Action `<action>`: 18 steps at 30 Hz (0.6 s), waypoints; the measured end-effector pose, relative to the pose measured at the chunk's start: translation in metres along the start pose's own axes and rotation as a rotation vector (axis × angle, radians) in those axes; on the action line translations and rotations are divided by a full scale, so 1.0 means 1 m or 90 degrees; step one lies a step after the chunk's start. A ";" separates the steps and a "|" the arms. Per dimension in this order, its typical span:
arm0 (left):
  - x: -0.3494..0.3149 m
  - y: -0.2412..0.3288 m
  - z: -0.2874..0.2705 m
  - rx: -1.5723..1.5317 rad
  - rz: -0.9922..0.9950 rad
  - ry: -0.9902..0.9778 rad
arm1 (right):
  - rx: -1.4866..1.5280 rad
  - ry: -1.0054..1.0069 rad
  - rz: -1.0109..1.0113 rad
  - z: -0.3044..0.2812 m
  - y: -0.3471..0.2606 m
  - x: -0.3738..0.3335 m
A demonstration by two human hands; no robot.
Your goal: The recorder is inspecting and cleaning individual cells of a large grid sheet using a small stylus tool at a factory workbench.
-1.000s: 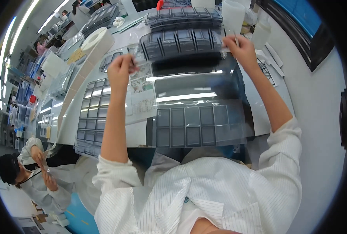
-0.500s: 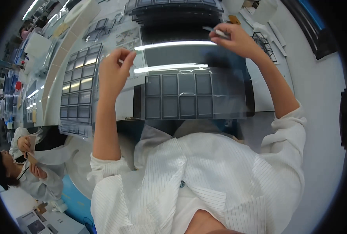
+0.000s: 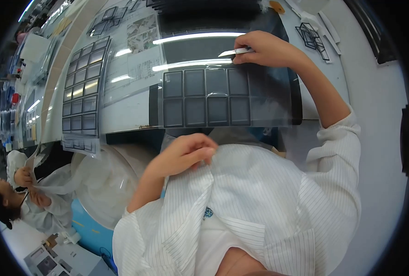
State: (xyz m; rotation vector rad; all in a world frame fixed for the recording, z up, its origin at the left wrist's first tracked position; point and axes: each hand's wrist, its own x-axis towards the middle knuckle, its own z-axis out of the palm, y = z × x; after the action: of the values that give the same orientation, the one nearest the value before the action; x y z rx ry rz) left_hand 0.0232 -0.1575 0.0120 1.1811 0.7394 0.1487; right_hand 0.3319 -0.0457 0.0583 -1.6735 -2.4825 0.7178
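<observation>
My right hand (image 3: 264,49) grips a slim craft knife (image 3: 234,52), its pale pointed blade aimed left above the dark cutting surface. Just nearer lies a panel of grey rectangular windows with dark frames (image 3: 195,111), beneath a clear film (image 3: 271,115) that reaches further right. My left hand (image 3: 186,154) is in front of my shirt, off the table edge, fingers curled toward the thumb. Whether anything is pinched in it is hidden.
A stack of framed panels (image 3: 82,87) lies left, next to a printed sheet (image 3: 142,34) under film. Loose black frames (image 3: 312,39) rest at the right. A white round bin (image 3: 105,184) stands below left, near a seated co-worker (image 3: 39,198).
My left hand has come from beside the panel back toward my chest. My right hand has moved left and nearer with the knife. The whole view has shifted slightly.
</observation>
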 end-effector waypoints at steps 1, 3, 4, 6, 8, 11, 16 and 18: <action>0.006 -0.008 0.009 -0.040 0.013 0.023 | 0.001 -0.001 -0.002 0.001 0.000 0.000; 0.016 -0.011 0.020 -0.133 0.015 0.062 | -0.028 0.012 -0.032 0.004 0.005 -0.001; 0.018 -0.012 0.023 -0.226 0.017 0.103 | -0.029 0.012 -0.031 0.004 0.005 -0.002; 0.021 -0.011 0.020 -0.227 0.022 0.102 | -0.029 0.002 -0.035 0.006 0.007 -0.005; 0.022 -0.012 0.018 -0.230 0.030 0.100 | -0.027 0.006 -0.036 0.008 0.008 -0.011; 0.023 -0.019 0.019 -0.232 0.060 0.110 | -0.020 0.032 0.002 0.008 0.005 -0.023; 0.028 -0.032 0.038 -0.115 0.094 0.150 | 0.047 0.134 0.098 0.017 0.020 -0.040; 0.033 -0.040 0.044 -0.052 0.144 0.168 | 0.102 0.154 0.172 0.018 0.020 -0.050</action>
State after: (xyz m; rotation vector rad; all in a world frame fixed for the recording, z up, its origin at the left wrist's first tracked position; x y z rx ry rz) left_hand 0.0638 -0.1918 -0.0298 1.1768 0.8194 0.5275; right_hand 0.3636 -0.0906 0.0440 -1.9251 -2.0082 0.6695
